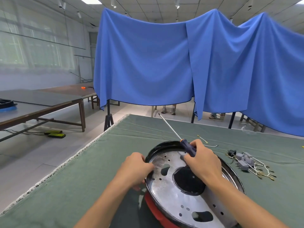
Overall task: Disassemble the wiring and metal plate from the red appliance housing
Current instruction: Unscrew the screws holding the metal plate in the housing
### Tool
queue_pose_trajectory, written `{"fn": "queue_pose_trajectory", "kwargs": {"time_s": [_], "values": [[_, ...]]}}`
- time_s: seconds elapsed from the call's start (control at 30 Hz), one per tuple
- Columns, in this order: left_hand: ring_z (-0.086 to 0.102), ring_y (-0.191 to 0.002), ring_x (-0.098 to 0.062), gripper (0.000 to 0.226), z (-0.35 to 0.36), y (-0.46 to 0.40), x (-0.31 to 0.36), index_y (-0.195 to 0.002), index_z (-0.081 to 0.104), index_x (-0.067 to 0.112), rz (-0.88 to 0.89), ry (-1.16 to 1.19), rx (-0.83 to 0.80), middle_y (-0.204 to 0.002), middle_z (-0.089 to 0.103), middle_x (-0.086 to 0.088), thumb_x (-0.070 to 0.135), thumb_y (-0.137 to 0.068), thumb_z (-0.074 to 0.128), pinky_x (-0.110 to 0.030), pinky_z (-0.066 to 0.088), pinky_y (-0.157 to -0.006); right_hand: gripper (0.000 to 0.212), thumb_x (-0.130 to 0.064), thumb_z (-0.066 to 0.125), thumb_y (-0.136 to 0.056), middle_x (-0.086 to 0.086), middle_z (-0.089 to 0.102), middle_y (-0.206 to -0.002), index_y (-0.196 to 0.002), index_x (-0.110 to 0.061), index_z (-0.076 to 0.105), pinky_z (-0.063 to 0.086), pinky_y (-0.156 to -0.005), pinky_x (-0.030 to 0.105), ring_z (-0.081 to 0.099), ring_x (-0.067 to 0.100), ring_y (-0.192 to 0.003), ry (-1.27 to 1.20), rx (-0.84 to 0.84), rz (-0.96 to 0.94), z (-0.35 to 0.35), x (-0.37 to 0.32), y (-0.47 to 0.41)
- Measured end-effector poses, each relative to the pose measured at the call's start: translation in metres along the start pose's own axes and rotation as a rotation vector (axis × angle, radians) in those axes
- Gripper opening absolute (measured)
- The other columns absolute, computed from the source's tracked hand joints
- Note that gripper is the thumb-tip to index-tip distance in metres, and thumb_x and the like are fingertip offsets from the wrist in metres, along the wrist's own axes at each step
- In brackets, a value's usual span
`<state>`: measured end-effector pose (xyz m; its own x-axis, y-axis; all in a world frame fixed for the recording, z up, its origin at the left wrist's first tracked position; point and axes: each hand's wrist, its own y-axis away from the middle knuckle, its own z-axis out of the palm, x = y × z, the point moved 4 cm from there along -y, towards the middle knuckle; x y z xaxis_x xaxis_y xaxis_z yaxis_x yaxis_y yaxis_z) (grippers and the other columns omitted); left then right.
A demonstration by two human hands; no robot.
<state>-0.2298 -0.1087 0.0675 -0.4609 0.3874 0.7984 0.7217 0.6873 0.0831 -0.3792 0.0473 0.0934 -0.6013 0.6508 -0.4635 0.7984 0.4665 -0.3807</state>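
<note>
Room: a tiled hall is seen, with blue cloth draped over stands across the upper middle and right of the frame, and long brown tables at the left.
Work surface: a table covered in green cloth fills the lower half of the frame, its frayed white edge running diagonally at the left.
Housing: the red appliance housing is set at the lower centre to lower right, on the green cloth; only a strip of red wall is shown beneath its black rim.
Plate: a round metal plate, perforated with holes and a large dark central opening, is seated inside the black rim.
Left hand: the left hand is placed at the left edge of the housing, with fingers curled over the rim and fingertips laid on the plate.
Right hand: the right hand is held over the upper right part of the plate, fingers wrapped around the handle of a screwdriver.
Screwdriver: the screwdriver has a dark blue and orange handle; its long shaft is pointed up and to the left, away from the plate.
Removed parts: grey connector blocks with white wiring are laid on the cloth at the right, well apart from the housing.
Loose wires: two short wires are laid just beyond the right hand.
</note>
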Motion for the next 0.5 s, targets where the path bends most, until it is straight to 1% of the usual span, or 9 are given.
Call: {"fn": "queue_pose_trajectory", "kwargs": {"time_s": [0.03,0.1,0.17,0.23,0.3,0.33,0.43,0.5], "values": [[0.067,-0.063,-0.027,0.02,-0.002,0.0,0.005,-0.085,0.062,-0.002,0.025,-0.028,-0.004,-0.07,0.066,-0.01,0.014,-0.075,0.056,-0.037,0.055,-0.042,0.023,-0.03,0.061,-0.077,-0.014,0.054,-0.068,-0.092,-0.031,0.044,0.027,-0.048,0.022,0.048,0.007,-0.057,-0.038,0.006,0.008,-0.004,0.0,0.001],[0.069,-0.065,-0.029,0.017,-0.002,-0.004,0.015,-0.088,0.062,-0.002,0.061,-0.066,-0.037,-0.075,0.069,-0.013,0.007,-0.078,0.051,-0.041,0.057,-0.048,0.023,-0.028,0.061,-0.076,-0.011,0.057,-0.07,-0.093,-0.031,0.045,0.031,-0.049,0.025,0.053,0.011,-0.06,-0.109,0.021,0.018,-0.012,0.0,0.001],[0.069,-0.067,-0.033,0.014,-0.001,-0.013,0.031,-0.083,0.063,0.003,0.109,-0.16,-0.033,-0.071,0.067,-0.01,0.004,-0.078,0.049,-0.038,0.059,-0.055,0.021,-0.027,0.06,-0.078,-0.008,0.06,-0.073,-0.094,-0.03,0.047,0.036,-0.051,0.027,0.057,0.016,-0.063,-0.164,0.04,0.018,-0.022,0.0,0.0],[0.067,-0.077,-0.034,0.013,0.002,-0.031,0.054,-0.077,0.062,0.011,0.229,-0.326,-0.009,-0.069,0.063,-0.007,0.004,-0.079,0.051,-0.032,0.054,-0.061,0.019,-0.027,0.059,-0.079,-0.008,0.061,-0.073,-0.094,-0.029,0.047,0.039,-0.052,0.028,0.059,0.018,-0.063,-0.208,0.06,0.027,-0.034,0.0,-0.002],[0.063,-0.087,-0.034,0.014,0.009,-0.049,0.083,-0.073,0.058,0.017,0.355,-0.425,-0.04,-0.076,0.062,-0.007,0.01,-0.084,0.055,-0.035,0.049,-0.07,0.02,-0.027,0.059,-0.079,-0.008,0.061,-0.075,-0.094,-0.029,0.047,0.046,-0.057,0.031,0.062,0.022,-0.063,-0.248,0.069,0.047,-0.047,0.003,-0.004],[0.06,-0.09,-0.033,0.015,0.013,-0.058,0.096,-0.073,0.056,0.02,0.407,-0.465,-0.061,-0.079,0.06,-0.005,0.013,-0.086,0.057,-0.035,0.047,-0.072,0.02,-0.026,0.059,-0.079,-0.008,0.062,-0.076,-0.094,-0.03,0.047,0.048,-0.06,0.033,0.063,0.023,-0.065,-0.271,0.076,0.06,-0.053,0.006,-0.005],[0.057,-0.096,-0.031,0.011,0.03,-0.076,0.129,-0.084,0.058,0.028,0.503,-0.606,-0.065,-0.091,0.06,-0.001,0.018,-0.088,0.056,-0.031,0.04,-0.072,0.02,-0.026,0.059,-0.078,-0.006,0.064,-0.076,-0.089,-0.032,0.043,0.052,-0.065,0.037,0.065,0.024,-0.067,-0.365,0.074,0.119,-0.063,0.018,-0.006],[0.056,-0.1,-0.031,0.012,0.051,-0.086,0.142,-0.092,0.059,0.028,0.545,-0.695,-0.064,-0.103,0.063,-0.003,0.018,-0.088,0.055,-0.031,0.038,-0.073,0.023,-0.027,0.059,-0.077,-0.003,0.065,-0.072,-0.089,-0.033,0.041,0.052,-0.061,0.038,0.066,0.022,-0.062,-0.45,0.068,0.168,-0.064,0.031,-0.005]]}}
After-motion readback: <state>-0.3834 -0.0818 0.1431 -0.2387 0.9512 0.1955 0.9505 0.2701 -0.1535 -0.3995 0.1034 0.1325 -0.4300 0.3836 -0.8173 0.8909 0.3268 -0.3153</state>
